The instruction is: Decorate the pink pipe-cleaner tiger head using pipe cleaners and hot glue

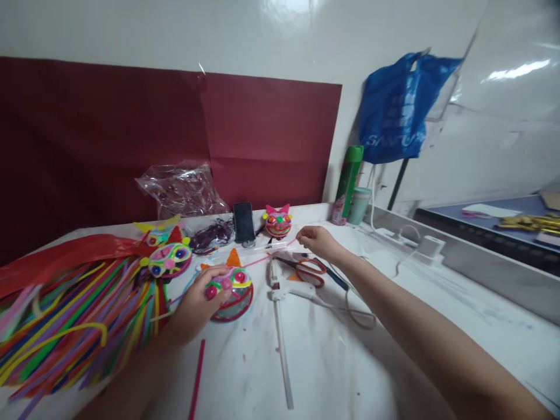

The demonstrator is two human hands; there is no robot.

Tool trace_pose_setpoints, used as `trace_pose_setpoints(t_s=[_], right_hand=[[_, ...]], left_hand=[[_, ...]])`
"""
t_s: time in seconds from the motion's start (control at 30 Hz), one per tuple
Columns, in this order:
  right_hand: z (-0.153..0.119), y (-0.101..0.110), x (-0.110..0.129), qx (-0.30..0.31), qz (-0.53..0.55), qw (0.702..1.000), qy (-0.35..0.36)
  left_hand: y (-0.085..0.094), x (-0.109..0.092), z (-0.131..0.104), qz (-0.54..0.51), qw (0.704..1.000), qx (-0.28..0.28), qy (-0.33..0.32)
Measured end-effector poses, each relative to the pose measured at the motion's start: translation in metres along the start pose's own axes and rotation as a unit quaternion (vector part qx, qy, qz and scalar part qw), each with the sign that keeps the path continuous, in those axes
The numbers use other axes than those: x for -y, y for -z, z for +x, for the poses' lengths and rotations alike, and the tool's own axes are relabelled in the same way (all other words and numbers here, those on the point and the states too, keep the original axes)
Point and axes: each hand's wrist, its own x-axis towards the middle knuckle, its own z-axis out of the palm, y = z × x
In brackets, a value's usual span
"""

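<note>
My left hand [202, 300] is closed round the left side of a round craft animal face [234, 303] with pink eyes, a pink nose, orange ears and a red-edged mouth. From near its top, a thin pink pipe cleaner [258, 261] stretches up and right. Its far end meets the pinched fingers of my right hand [315, 240], held above the table. Between my hands lies a white hot glue gun [280, 286] with a long clear glue stick in its back. Orange-handled scissors [310, 269] rest just below my right hand.
Colourful pipe cleaners [65, 326] and another decorated face [170, 259] cover the left side. A phone [244, 223], a finished pink-eared face [278, 223] and a plastic bag [184, 189] stand along the wall. At right are a green spray can [349, 184], a cup [359, 205] and a power strip [396, 238].
</note>
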Motion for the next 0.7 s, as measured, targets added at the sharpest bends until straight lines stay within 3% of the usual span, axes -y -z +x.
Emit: trace_pose_setpoints(t_s=[0.2,0.4,0.57,0.7], right_hand=[[-0.019,-0.001,-0.024,0.046,-0.065,0.997,-0.005],[-0.051,-0.023,-0.007,0.124,-0.073,0.986,0.079],[-0.064,-0.051,0.001,0.121,-0.220,0.949,0.190],[-0.067,-0.065,-0.003,0.120,-0.264,0.937,0.196]], left_hand=[[0.001,0.007,0.001,0.008,1.000,0.013,-0.017],[0.001,0.008,0.001,0.016,1.000,0.002,-0.004],[0.001,0.006,-0.001,0.014,1.000,0.009,-0.013],[0.000,0.003,-0.003,0.001,1.000,0.000,-0.010]])
